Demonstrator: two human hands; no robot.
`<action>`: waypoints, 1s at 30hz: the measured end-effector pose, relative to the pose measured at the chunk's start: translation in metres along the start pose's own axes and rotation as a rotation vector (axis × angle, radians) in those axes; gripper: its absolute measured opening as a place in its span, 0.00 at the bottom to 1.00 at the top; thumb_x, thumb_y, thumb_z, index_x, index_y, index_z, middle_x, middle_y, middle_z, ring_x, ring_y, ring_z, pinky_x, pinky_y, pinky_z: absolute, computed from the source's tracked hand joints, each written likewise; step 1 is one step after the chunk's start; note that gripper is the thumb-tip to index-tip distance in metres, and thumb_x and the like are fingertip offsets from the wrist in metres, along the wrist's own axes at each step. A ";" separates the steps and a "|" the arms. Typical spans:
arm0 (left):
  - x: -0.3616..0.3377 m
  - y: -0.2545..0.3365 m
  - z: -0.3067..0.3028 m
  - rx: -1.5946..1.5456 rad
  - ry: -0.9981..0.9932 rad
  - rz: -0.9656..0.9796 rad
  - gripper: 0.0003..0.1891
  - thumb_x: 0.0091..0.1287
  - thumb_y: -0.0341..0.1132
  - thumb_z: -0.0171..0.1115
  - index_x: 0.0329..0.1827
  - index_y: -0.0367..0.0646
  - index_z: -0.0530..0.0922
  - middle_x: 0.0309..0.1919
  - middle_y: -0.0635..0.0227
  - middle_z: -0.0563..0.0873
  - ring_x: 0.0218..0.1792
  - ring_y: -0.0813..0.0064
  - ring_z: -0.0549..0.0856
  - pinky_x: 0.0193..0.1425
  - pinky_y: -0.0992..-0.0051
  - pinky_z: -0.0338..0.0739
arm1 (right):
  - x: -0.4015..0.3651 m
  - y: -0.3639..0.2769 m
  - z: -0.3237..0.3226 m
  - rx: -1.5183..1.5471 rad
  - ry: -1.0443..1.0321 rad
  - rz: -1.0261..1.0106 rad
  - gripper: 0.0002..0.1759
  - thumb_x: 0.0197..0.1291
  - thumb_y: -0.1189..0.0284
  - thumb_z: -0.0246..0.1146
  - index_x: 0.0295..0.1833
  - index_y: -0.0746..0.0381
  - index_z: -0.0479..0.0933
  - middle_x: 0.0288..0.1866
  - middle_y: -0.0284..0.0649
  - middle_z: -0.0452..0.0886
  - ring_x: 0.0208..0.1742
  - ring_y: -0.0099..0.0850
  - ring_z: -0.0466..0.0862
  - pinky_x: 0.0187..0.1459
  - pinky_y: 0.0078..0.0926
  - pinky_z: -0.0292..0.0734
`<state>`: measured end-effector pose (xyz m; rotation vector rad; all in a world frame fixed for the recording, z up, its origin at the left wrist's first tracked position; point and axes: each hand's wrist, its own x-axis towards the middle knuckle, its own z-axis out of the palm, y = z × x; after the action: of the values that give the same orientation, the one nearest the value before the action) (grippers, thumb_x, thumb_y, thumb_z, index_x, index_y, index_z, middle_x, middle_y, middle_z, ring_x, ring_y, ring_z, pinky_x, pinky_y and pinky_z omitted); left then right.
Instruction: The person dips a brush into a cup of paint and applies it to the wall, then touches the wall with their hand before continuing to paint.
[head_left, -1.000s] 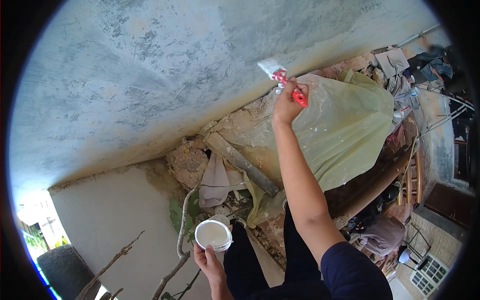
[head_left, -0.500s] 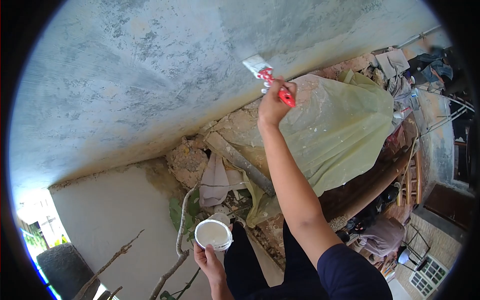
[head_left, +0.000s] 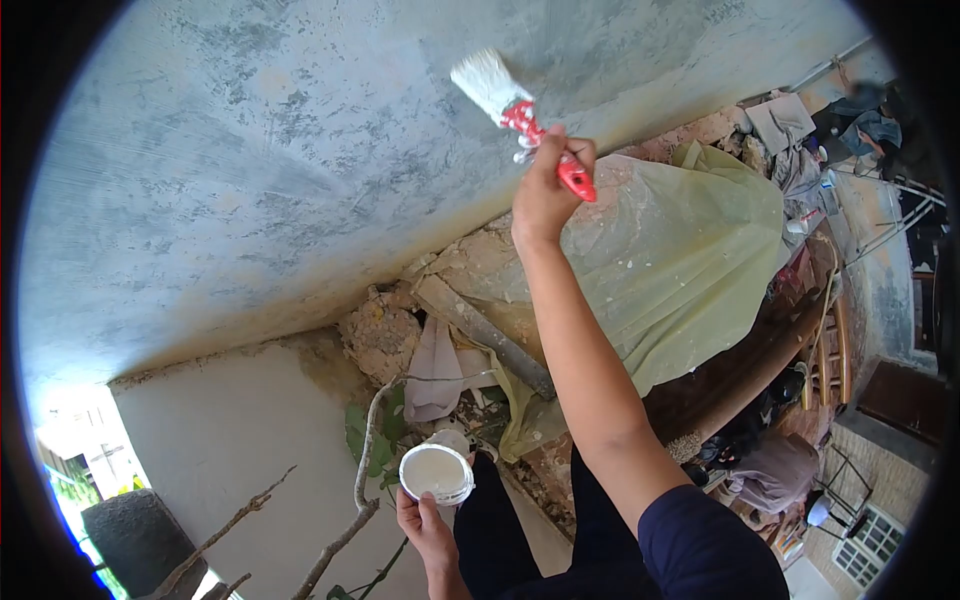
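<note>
My right hand (head_left: 550,190) is closed round the red handle of a paintbrush (head_left: 522,118), whose white-coated bristles meet the patchy grey-blue wall (head_left: 300,130). White paint smears the brush's handle too. Lower down, my left hand (head_left: 428,525) grips a small white tub (head_left: 437,474) by its side, thumb on the rim. Pale paint shows inside the tub, and its mouth faces up toward me.
A pale green plastic sheet (head_left: 680,260) drapes over rubble along the wall's foot. Bare branches (head_left: 362,470) rise close to my left hand. A plank (head_left: 480,330) leans by broken masonry (head_left: 380,335). Wooden furniture (head_left: 825,350) stands to the right, with a person (head_left: 870,130) at the far right.
My right hand has swept the paintbrush up and slightly left along the wall, with more of the bristles showing. The tub in my left hand has shifted a little right in view.
</note>
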<state>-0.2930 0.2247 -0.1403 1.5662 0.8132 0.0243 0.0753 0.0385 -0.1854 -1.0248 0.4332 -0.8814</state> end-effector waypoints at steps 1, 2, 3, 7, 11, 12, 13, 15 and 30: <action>0.000 0.001 0.001 -0.004 0.011 0.003 0.13 0.68 0.27 0.47 0.53 0.37 0.73 0.40 0.67 0.81 0.36 0.82 0.80 0.35 0.78 0.77 | -0.001 0.014 -0.005 -0.091 -0.023 -0.053 0.14 0.67 0.68 0.57 0.31 0.62 0.64 0.27 0.30 0.66 0.29 0.19 0.65 0.33 0.22 0.62; 0.001 0.002 0.002 -0.009 0.021 0.007 0.13 0.68 0.27 0.47 0.53 0.37 0.73 0.40 0.67 0.81 0.36 0.81 0.80 0.35 0.77 0.77 | -0.002 0.024 -0.010 -0.191 -0.001 -0.093 0.14 0.67 0.70 0.57 0.30 0.62 0.64 0.26 0.30 0.66 0.29 0.19 0.65 0.31 0.21 0.62; 0.000 0.002 0.000 -0.014 0.018 0.012 0.13 0.68 0.27 0.47 0.53 0.37 0.73 0.40 0.67 0.81 0.36 0.81 0.80 0.35 0.77 0.77 | -0.001 0.020 -0.012 -0.187 -0.001 -0.100 0.14 0.67 0.70 0.57 0.30 0.62 0.64 0.26 0.30 0.66 0.29 0.19 0.65 0.31 0.21 0.62; 0.001 0.003 -0.005 -0.022 0.006 0.016 0.13 0.68 0.27 0.47 0.53 0.37 0.73 0.40 0.67 0.81 0.36 0.81 0.81 0.35 0.77 0.77 | 0.006 -0.037 -0.006 -0.042 0.093 0.015 0.14 0.68 0.69 0.56 0.30 0.61 0.63 0.25 0.31 0.67 0.29 0.19 0.67 0.32 0.22 0.63; -0.002 0.016 -0.004 -0.043 0.038 -0.021 0.09 0.68 0.25 0.47 0.47 0.34 0.74 0.36 0.68 0.81 0.34 0.83 0.78 0.38 0.82 0.74 | 0.019 -0.111 0.033 0.253 -0.037 -0.031 0.09 0.66 0.70 0.56 0.34 0.60 0.65 0.33 0.33 0.72 0.34 0.20 0.70 0.40 0.22 0.66; -0.002 0.019 -0.001 -0.046 0.036 -0.021 0.09 0.68 0.25 0.47 0.47 0.34 0.74 0.36 0.68 0.81 0.34 0.83 0.78 0.38 0.82 0.74 | 0.023 -0.116 0.041 0.295 -0.091 -0.098 0.10 0.66 0.70 0.56 0.34 0.60 0.65 0.33 0.33 0.72 0.35 0.19 0.69 0.40 0.21 0.65; -0.003 0.023 0.002 -0.063 0.046 -0.025 0.09 0.68 0.25 0.47 0.47 0.34 0.74 0.36 0.68 0.81 0.34 0.83 0.78 0.37 0.82 0.73 | 0.026 -0.115 0.046 0.297 -0.093 -0.103 0.10 0.66 0.70 0.56 0.34 0.60 0.65 0.33 0.33 0.72 0.35 0.19 0.69 0.40 0.21 0.65; -0.003 0.025 0.003 -0.084 0.055 -0.024 0.09 0.68 0.25 0.47 0.46 0.34 0.74 0.35 0.68 0.81 0.33 0.84 0.78 0.37 0.82 0.73 | 0.030 -0.108 0.053 0.161 -0.058 -0.150 0.10 0.66 0.70 0.56 0.33 0.60 0.64 0.31 0.32 0.71 0.33 0.19 0.68 0.40 0.21 0.65; -0.010 0.021 -0.003 -0.084 0.031 0.002 0.10 0.67 0.25 0.47 0.47 0.34 0.74 0.37 0.67 0.82 0.36 0.82 0.79 0.39 0.80 0.75 | 0.011 -0.121 0.051 0.122 -0.087 0.032 0.12 0.66 0.67 0.57 0.33 0.60 0.65 0.28 0.32 0.70 0.32 0.19 0.67 0.36 0.22 0.64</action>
<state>-0.2920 0.2237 -0.1168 1.4910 0.8249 0.0837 0.0652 0.0300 -0.0541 -0.9380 0.3172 -0.8216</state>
